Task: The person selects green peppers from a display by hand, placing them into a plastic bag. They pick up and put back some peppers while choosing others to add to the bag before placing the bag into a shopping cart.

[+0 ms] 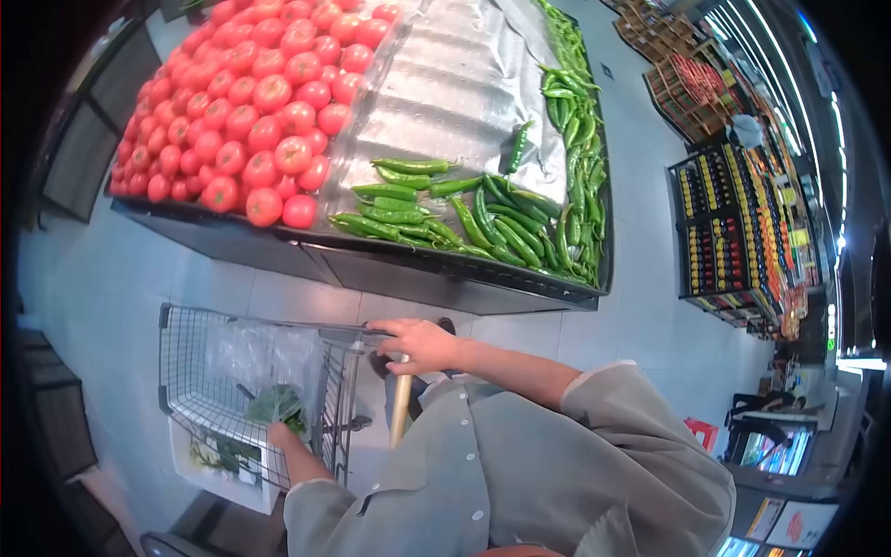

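A wire shopping cart (190, 367) stands in front of me, with crumpled clear plastic (251, 353) inside its basket. My left hand (281, 434) reaches into the cart and grips a leafy green vegetable (275, 405); the leaves partly hide my fingers. At the far end of the cart's yellowish handle (401, 408), my right hand (419, 345) is closed over the bar and its corner. Below the basket, more green vegetables (223, 455) show in a white container (204, 483).
Beyond the cart is a black-edged produce stand with piled tomatoes (241, 116) on the left. Long green peppers (506, 227) lie along its front and right side, around a silvery liner (436, 102). Shelves of bottles (715, 223) and wooden crates (682, 84) stand farther right.
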`<move>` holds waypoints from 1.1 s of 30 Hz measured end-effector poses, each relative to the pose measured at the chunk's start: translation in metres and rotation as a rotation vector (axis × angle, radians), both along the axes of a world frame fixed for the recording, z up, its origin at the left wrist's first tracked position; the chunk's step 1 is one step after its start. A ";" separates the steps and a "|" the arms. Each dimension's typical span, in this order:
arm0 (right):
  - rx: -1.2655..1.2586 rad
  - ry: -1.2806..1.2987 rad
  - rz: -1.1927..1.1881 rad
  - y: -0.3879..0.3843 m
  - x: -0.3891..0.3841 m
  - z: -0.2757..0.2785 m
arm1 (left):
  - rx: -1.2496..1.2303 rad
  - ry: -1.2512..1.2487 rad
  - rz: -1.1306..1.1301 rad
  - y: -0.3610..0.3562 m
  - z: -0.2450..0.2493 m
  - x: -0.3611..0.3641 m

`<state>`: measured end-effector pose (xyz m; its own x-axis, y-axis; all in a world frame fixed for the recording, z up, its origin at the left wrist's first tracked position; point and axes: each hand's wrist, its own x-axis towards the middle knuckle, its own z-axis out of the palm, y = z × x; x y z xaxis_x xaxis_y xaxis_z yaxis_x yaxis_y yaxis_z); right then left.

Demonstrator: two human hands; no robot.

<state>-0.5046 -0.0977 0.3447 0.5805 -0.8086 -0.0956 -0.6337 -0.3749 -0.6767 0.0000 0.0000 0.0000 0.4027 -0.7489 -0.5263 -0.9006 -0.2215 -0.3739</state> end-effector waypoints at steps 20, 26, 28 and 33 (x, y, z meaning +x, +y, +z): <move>0.113 -0.348 0.005 -0.018 0.001 0.009 | -0.962 2.095 0.831 -0.124 0.529 -0.030; 0.486 -0.835 -0.162 -0.033 -0.064 0.089 | -1.128 2.122 0.550 -0.165 0.650 -0.174; 0.786 -0.983 -0.196 -0.044 -0.090 0.101 | -0.688 2.455 0.166 -0.184 0.664 -0.223; 0.853 -1.059 -0.355 -0.051 -0.148 0.104 | -0.529 2.446 0.177 -0.223 0.657 -0.331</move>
<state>-0.6523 -0.1490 0.4485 0.4651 -0.8412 -0.2759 0.3404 0.4576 -0.8214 -0.3310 -0.2227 0.6573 -0.2727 -0.9457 0.1769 0.5398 0.0018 0.8418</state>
